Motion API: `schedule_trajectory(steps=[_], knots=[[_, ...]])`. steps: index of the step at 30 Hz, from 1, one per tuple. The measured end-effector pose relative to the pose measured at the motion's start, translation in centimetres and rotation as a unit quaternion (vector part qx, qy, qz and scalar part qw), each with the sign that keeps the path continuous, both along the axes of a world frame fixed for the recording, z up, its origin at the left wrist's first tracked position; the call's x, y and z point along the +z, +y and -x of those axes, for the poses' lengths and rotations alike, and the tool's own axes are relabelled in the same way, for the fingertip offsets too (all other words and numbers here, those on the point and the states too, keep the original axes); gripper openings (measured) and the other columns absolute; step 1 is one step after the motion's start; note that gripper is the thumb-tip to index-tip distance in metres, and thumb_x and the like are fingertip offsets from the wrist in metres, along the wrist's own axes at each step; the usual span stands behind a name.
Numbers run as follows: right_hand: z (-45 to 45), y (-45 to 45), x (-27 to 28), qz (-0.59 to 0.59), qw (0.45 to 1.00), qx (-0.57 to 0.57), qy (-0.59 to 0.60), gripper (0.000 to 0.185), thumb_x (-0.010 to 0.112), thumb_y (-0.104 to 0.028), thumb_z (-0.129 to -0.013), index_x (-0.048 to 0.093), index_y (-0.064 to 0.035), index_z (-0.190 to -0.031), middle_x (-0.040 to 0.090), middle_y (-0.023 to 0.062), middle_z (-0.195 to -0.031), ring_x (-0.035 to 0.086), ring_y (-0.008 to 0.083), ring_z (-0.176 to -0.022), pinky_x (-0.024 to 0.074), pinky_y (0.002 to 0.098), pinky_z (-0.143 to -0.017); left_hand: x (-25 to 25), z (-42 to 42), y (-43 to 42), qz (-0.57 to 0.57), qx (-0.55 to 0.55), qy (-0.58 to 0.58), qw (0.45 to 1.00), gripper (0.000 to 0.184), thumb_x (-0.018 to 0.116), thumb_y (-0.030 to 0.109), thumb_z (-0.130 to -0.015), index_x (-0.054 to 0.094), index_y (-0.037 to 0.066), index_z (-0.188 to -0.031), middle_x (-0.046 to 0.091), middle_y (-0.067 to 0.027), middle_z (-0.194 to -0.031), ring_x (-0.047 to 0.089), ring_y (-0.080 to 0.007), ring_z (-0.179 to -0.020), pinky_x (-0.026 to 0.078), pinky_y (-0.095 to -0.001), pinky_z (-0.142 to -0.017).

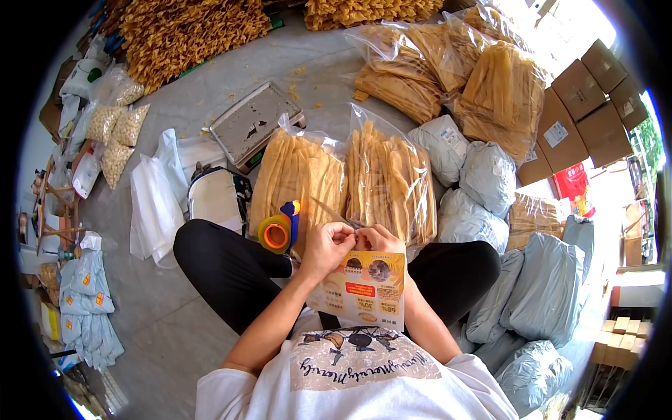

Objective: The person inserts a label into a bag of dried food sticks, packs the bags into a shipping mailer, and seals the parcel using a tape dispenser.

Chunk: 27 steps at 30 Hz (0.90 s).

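My left hand [327,246] and my right hand [379,239] meet above my lap, fingers pinched close together. A yellow and orange printed sheet [360,287] hangs below the fingers, its upper edge at my right hand. A thin strip [323,209] sticks out up and left from between the hands; what exactly my left fingertips pinch is too small to tell. Just beyond lie two clear bags of yellow dried sheets, one on the left [297,175] and one on the right [389,183]. Left of my left hand sits a tape dispenser [276,234] with an orange core.
A scale [257,124] and a padded stool [213,199] stand beyond my left knee, beside white plastic bags [152,203]. Grey parcels [544,280] pile up at the right, below cardboard boxes [560,133]. More bagged dried sheets [500,91] lie at the back right.
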State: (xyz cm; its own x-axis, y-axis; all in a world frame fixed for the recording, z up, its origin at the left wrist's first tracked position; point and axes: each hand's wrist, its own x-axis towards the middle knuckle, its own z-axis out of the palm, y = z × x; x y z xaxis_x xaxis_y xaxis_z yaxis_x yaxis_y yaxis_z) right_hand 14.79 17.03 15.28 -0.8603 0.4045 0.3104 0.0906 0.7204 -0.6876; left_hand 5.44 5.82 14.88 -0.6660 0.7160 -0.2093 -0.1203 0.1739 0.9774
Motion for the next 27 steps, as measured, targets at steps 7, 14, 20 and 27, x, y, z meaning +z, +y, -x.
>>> schedule_trajectory(steps=[7,14,20,27], knots=[[0.3,4.4,-2.4,0.338,0.919,-0.172,-0.104,0.013,0.059,-0.011,-0.079,0.064,0.0009,-0.081,0.061,0.0126,-0.061,0.059,0.0287,-0.059,0.0473,0.0324,-0.056,-0.7,2.4,-2.1,-0.170,-0.088,-0.250,0.949,0.006,0.058,0.007,-0.082,0.060,0.002,-0.081,0.064,-0.0054,-0.072,0.053,-0.0039,-0.056,0.041,-0.0175,-0.052],[-0.4,2.4,4.6,0.072,0.992,0.079,-0.072,0.029,0.060,-0.007,-0.079,0.056,0.0000,-0.106,0.054,0.0170,-0.107,0.055,0.0335,-0.096,0.0474,0.0367,-0.082,0.4,3.0,-1.4,-0.107,-0.081,-0.170,0.976,0.009,0.060,0.009,-0.082,0.062,0.001,-0.086,0.063,-0.0050,-0.071,0.052,-0.0054,-0.052,0.041,-0.0171,-0.047],[-1.0,3.1,1.7,0.010,0.995,0.074,-0.072,0.025,0.057,-0.002,-0.073,0.060,-0.0011,-0.098,0.060,0.0150,-0.089,0.059,0.0335,-0.083,0.0475,0.0425,-0.071,2.7,5.2,-0.8,-0.014,-0.183,-0.102,0.978,0.010,0.066,-0.001,-0.078,0.068,-0.001,-0.087,0.065,-0.0029,-0.077,0.057,-0.0050,-0.066,0.046,-0.0191,-0.061],[-1.4,6.8,3.0,0.218,0.953,0.193,-0.086,0.014,0.063,-0.007,-0.079,0.063,0.0016,-0.090,0.064,0.0117,-0.079,0.062,0.0264,-0.071,0.0478,0.0333,-0.066,3.8,8.7,0.7,0.017,-0.309,-0.093,0.946,0.060,0.070,-0.006,-0.067,0.054,0.007,-0.124,0.045,0.0060,-0.080,0.040,0.0017,-0.060,0.035,-0.0119,-0.054]])
